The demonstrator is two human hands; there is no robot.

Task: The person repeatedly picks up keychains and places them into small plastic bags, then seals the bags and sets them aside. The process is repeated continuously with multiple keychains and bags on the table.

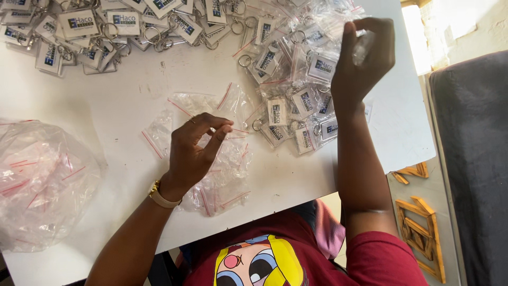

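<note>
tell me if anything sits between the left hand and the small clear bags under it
Nothing visible does. The left hand rests directly on the loose pile of small clear bags, fingertips pinching at one. The right hand is apart, holding a bagged key ring above the table.

The little bags [211,159] under the left hand [193,151] are thin, clear plastic, shiny and crinkly, with red strips. The right hand [362,61] holds one more shiny clear bag [364,46]. The key tags [79,24] are glossy hard plastic with round metal rings [244,61]. The table [127,95] is white, smooth and matt. The big bag [42,180] is soft, cloudy plastic. The wrist band [160,197] looks like shiny gold metal.
</note>
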